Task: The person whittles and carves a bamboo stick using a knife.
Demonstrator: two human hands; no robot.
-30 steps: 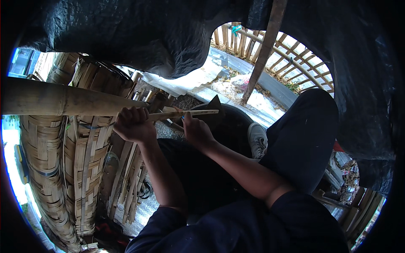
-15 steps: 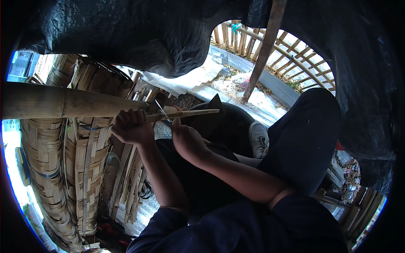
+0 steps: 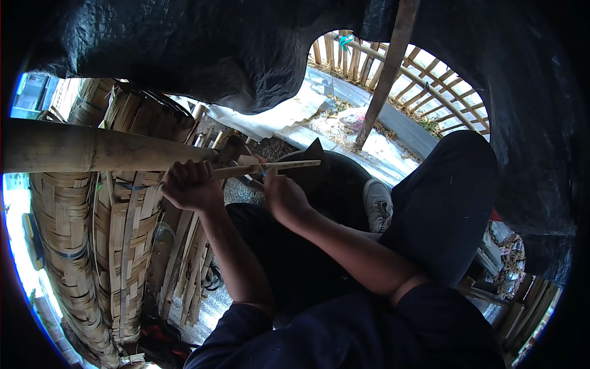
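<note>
My left hand (image 3: pixel 194 186) is closed round one end of a pale bamboo strip (image 3: pixel 295 164), which points right across my lap, nearly level. Just below the strip's middle, my right hand (image 3: pixel 286 198) is closed on a knife. Little of the knife blade (image 3: pixel 253 179) shows, a narrow bright piece beside my fingers; its handle is hidden in my grip. Left of my left hand, a thick bamboo pole (image 3: pixel 92 149) comes in from the left and its end lies close behind my knuckles.
Woven bamboo panels (image 3: pixel 67 246) stand along the left. A large dark round tub (image 3: pixel 353 175) sits beyond my hands, near my shoe (image 3: pixel 377 200). Black plastic sheeting (image 3: pixel 184 49) hangs overhead, with a wooden post (image 3: pixel 386 74) and a bamboo lattice fence (image 3: pixel 442 92) farther off.
My right hand has slid right along the strip, away from my left hand, and the blade has moved with it. The left hand and the strip have hardly moved.
</note>
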